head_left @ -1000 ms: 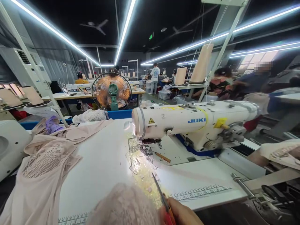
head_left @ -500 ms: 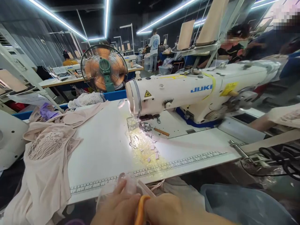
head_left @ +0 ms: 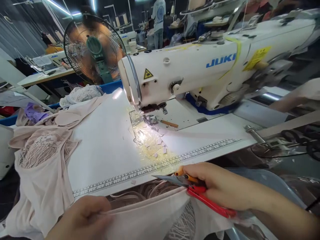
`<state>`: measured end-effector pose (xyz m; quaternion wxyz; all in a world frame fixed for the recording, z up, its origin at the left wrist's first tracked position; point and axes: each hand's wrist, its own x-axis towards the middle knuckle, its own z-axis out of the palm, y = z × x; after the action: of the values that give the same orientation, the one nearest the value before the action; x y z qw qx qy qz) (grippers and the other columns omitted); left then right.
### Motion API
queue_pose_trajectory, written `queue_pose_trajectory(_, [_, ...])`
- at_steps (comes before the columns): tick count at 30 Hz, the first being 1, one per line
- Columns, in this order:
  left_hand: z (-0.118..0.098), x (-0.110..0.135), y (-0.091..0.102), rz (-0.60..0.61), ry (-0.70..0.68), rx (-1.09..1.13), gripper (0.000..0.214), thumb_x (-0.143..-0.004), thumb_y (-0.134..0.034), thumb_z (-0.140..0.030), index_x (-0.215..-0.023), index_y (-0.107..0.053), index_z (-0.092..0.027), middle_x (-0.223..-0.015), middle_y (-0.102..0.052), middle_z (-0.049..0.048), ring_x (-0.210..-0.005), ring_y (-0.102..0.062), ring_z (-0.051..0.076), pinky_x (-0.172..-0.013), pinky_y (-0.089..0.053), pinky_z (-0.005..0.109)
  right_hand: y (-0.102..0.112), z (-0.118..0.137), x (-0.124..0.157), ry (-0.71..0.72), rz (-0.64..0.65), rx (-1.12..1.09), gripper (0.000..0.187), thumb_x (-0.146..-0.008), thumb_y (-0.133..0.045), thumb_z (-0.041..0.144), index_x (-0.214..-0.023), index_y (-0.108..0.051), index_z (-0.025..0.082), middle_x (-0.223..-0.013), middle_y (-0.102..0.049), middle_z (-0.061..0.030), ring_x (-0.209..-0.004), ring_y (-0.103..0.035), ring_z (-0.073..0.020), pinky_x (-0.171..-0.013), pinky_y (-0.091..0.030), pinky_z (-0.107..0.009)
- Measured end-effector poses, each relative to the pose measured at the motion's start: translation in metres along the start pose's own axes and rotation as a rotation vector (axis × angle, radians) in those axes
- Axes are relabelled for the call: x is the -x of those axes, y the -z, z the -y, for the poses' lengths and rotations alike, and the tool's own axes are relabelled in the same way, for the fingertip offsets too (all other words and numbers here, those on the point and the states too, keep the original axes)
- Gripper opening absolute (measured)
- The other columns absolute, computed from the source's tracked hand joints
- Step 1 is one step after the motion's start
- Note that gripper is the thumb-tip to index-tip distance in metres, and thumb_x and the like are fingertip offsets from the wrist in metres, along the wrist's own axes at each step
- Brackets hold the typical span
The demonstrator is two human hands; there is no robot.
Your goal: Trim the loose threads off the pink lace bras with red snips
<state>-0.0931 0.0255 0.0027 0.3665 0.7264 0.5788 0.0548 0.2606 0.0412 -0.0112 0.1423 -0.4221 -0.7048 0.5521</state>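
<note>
My left hand [head_left: 81, 216], somewhat blurred, is closed on the edge of a pale pink lace-panelled garment [head_left: 147, 213] at the table's front edge. My right hand [head_left: 215, 183] is closed around a pair of thread snips [head_left: 210, 200] with red and orange handles. The snips' pointed blades face left, just above the garment's stretched upper edge. Whether my right fingers also pinch the cloth is hard to make out. Behind both hands stands a white sewing machine [head_left: 155, 76], its lamp lighting the needle area. Small pink scraps [head_left: 160, 146] lie on yellowish tape before it.
More pale pink garments [head_left: 45, 166] drape over the table's left side. A printed ruler [head_left: 120, 176] runs along the white table's [head_left: 100, 143] front. A translucent bin [head_left: 270, 186] sits below at the right. Beyond are a large fan [head_left: 93, 50] and a standing person [head_left: 158, 23].
My hands, close together before, are now apart with the garment stretched between them. The snips have come fully into view in my right hand. The view has tipped downward.
</note>
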Motion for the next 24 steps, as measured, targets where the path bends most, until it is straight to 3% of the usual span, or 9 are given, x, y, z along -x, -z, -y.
queue_pose_trajectory(3, [-0.003, -0.017, -0.003, 0.073, -0.064, -0.081, 0.028, -0.085, -0.049, -0.033, -0.063, -0.059, -0.019, -0.066, -0.060, 0.0007, -0.062, -0.057, 0.015, -0.057, -0.045, 0.019, -0.004, -0.002, -0.006, 0.031, -0.023, -0.062, 0.019, -0.065, -0.042, 0.003, -0.070, -0.039, 0.021, -0.064, -0.037, 0.0063, -0.059, -0.031, -0.0125, -0.054, -0.024, -0.025])
queue_pose_trajectory(6, [-0.015, -0.022, -0.014, -0.005, -0.170, -0.167, 0.018, -0.085, -0.048, -0.025, -0.081, -0.065, -0.022, -0.081, -0.065, 0.0026, -0.071, -0.062, 0.017, -0.066, -0.047, 0.021, -0.006, 0.001, -0.008, 0.075, -0.051, -0.089, 0.017, -0.068, -0.043, 0.006, -0.067, -0.036, 0.021, -0.065, -0.037, 0.0057, -0.060, -0.029, -0.0125, -0.054, -0.024, -0.025])
queue_pose_trajectory(9, [-0.042, -0.026, -0.029, -0.121, -0.398, -0.120, 0.024, -0.082, -0.048, -0.017, -0.096, -0.066, -0.026, -0.092, -0.068, 0.0039, -0.080, -0.064, 0.019, -0.070, -0.049, 0.023, -0.007, 0.006, -0.010, 0.122, -0.011, -0.129, 0.014, -0.072, -0.044, 0.008, -0.069, -0.040, 0.021, -0.067, -0.039, 0.0059, -0.061, -0.031, -0.0118, -0.054, -0.026, -0.024])
queue_pose_trajectory(12, [-0.078, -0.037, -0.046, -0.037, -0.539, 0.085, 0.025, -0.075, -0.054, -0.013, -0.094, -0.066, -0.025, -0.096, -0.068, 0.0056, -0.083, -0.064, 0.021, -0.073, -0.049, 0.026, -0.007, 0.012, -0.012, 0.162, -0.003, -0.144, 0.016, -0.071, -0.048, 0.010, -0.067, -0.037, 0.021, -0.064, -0.036, 0.0069, -0.059, -0.030, -0.0107, -0.051, -0.024, -0.023])
queue_pose_trajectory(16, [-0.106, -0.053, -0.070, 0.166, -0.261, 0.525, 0.007, -0.076, -0.061, -0.021, -0.082, -0.064, -0.020, -0.087, -0.063, 0.0072, -0.076, -0.061, 0.020, -0.068, -0.048, 0.028, -0.009, 0.016, -0.011, 0.205, -0.027, -0.155, 0.014, -0.071, -0.054, 0.014, -0.067, -0.042, 0.020, -0.064, -0.040, 0.0066, -0.058, -0.034, -0.0104, -0.051, -0.028, -0.022])
queue_pose_trajectory(17, [-0.107, -0.055, -0.074, 0.171, -0.209, 0.623, 0.006, -0.077, -0.063, -0.025, -0.076, -0.062, -0.019, -0.080, -0.061, 0.0060, -0.071, -0.058, 0.019, -0.065, -0.046, 0.027, -0.010, 0.015, -0.010, 0.207, -0.051, -0.166, 0.013, -0.072, -0.056, 0.016, -0.067, -0.044, 0.020, -0.065, -0.042, 0.0061, -0.058, -0.036, -0.0106, -0.052, -0.030, -0.022])
queue_pose_trajectory(20, [-0.104, -0.059, -0.080, 0.116, -0.141, 0.876, 0.029, -0.072, -0.072, -0.038, -0.064, -0.054, -0.016, -0.067, -0.055, 0.0024, -0.064, -0.049, 0.014, -0.059, -0.037, 0.024, -0.012, 0.009, -0.007, 0.174, -0.164, -0.227, 0.013, -0.076, -0.058, 0.027, -0.075, -0.047, 0.020, -0.064, -0.042, 0.0057, -0.055, -0.038, -0.0110, -0.050, -0.032, -0.023])
queue_pose_trajectory(24, [-0.100, -0.057, -0.077, 0.059, -0.031, 1.082, 0.038, -0.067, -0.079, -0.042, -0.063, -0.053, -0.015, -0.069, -0.055, 0.0010, -0.061, -0.046, 0.010, -0.056, -0.031, 0.022, -0.015, -0.014, 0.001, 0.186, -0.244, -0.279, 0.047, -0.078, -0.056, 0.065, -0.089, -0.049, 0.019, -0.080, -0.051, -0.0024, -0.065, -0.046, -0.0162, -0.057, -0.041, -0.028])
